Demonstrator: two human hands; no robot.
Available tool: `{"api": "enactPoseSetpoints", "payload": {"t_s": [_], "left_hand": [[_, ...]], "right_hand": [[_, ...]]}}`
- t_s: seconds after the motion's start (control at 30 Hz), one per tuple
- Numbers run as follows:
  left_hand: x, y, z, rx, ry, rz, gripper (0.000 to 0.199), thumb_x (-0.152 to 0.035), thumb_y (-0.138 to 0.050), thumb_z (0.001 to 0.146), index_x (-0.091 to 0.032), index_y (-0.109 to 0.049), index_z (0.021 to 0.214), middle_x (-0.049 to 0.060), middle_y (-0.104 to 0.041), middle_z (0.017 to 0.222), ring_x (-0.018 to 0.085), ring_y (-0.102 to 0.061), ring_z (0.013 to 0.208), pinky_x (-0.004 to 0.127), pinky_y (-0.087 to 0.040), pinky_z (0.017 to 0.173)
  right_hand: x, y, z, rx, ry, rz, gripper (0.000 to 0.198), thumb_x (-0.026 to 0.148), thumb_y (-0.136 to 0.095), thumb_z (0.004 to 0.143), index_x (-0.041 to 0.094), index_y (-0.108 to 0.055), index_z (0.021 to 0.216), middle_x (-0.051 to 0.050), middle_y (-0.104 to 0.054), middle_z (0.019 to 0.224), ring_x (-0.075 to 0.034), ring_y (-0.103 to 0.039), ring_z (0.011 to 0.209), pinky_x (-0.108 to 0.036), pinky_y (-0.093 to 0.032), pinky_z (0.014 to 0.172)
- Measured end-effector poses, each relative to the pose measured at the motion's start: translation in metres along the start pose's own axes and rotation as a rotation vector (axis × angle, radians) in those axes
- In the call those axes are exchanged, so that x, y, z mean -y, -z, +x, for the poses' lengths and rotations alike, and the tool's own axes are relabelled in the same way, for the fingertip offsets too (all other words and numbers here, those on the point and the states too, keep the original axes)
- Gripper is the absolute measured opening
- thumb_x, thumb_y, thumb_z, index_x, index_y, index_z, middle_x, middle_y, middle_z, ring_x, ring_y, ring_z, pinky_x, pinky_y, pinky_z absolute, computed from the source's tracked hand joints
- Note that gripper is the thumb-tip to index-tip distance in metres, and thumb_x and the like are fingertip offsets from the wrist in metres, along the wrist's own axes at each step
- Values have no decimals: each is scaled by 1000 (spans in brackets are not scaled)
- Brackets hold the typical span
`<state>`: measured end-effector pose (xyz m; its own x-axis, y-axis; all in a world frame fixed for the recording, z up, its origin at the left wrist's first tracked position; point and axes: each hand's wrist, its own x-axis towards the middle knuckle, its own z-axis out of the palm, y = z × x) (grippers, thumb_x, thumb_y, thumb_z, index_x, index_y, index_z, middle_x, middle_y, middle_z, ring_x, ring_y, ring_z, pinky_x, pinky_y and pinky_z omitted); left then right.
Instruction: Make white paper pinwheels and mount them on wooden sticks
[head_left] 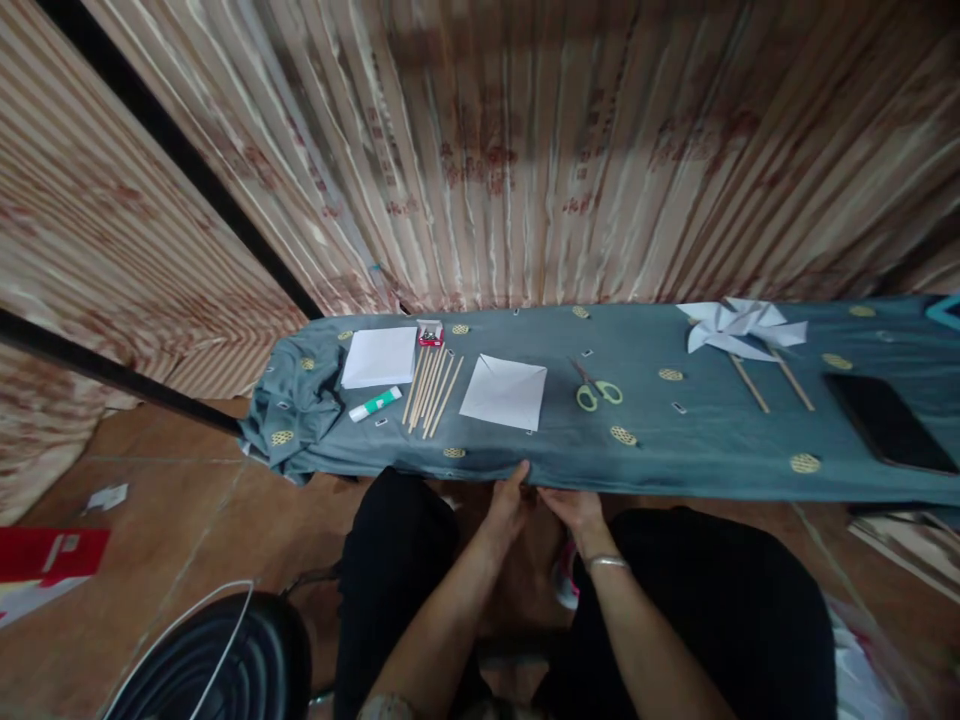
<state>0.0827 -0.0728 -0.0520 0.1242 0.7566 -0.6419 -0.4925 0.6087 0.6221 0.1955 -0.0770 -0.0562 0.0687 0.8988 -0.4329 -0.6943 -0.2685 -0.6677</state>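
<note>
At the table's front edge, my left hand [510, 497] has its thumb on top of the grey-green tablecloth [645, 460] and its other fingers mostly out of sight below, closed on the cloth's edge. Close beside it, my right hand [576, 508], with a bracelet on the wrist, touches the underside of that edge; its fingertips are hidden. Straight ahead lies a creased white paper square [505, 392]. To its right are scissors [594, 388] with pale green handles, blades slightly apart. Several thin wooden sticks [432, 392] lie to its left.
Farther left are a stack of white paper [379, 357], a glue stick [376, 404] and a small red box [430, 334]. Paper pinwheels [742, 327] on sticks and a black phone [891, 422] lie at right. A black stool [217, 660] stands on the floor; a patterned curtain [525, 180] hangs behind.
</note>
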Motion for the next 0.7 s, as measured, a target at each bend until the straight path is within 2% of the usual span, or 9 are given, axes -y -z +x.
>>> {"api": "enactPoseSetpoints", "payload": {"t_s": [0.17,0.33,0.47,0.6,0.7], "left_hand": [[2,-19,-3,-28,-98,-54,34,-13,-85,64,-16,-70,94,11,-75,112,24,-67,112,37,-48,106],[1,-28,-9,-119,-140,-61,44,-8,-85,65,-17,-70,105,11,-76,112,24,-66,116,39,-43,113],[-6,-34,-9,-150,-162,-56,42,-7,-82,69,-16,-70,108,11,-75,114,24,-66,117,37,-42,114],[-7,-32,-8,-148,-133,-54,37,-9,-79,73,-17,-69,108,8,-75,113,21,-65,118,33,-42,112],[-3,-21,-14,-105,-21,-66,19,-18,-73,82,-15,-69,100,8,-77,98,22,-70,105,35,-49,104]], "right_hand": [[-13,-7,-24,-4,-26,134,24,41,-51,87,32,-72,95,0,-78,103,-20,-69,99,-38,-56,87],[-9,-20,-35,0,-73,221,27,37,-48,90,32,-73,100,-1,-77,105,-20,-68,107,-38,-53,98],[-8,-25,-42,-21,-97,282,28,32,-45,94,31,-73,100,-1,-77,105,-16,-66,112,-34,-51,102],[-14,-18,-68,-84,-160,359,46,34,-30,102,26,-75,95,-4,-76,105,-12,-67,108,-27,-52,99],[-18,-17,-96,-141,-292,500,55,41,-27,103,17,-75,97,-9,-74,110,-13,-68,106,-23,-54,91]]}}
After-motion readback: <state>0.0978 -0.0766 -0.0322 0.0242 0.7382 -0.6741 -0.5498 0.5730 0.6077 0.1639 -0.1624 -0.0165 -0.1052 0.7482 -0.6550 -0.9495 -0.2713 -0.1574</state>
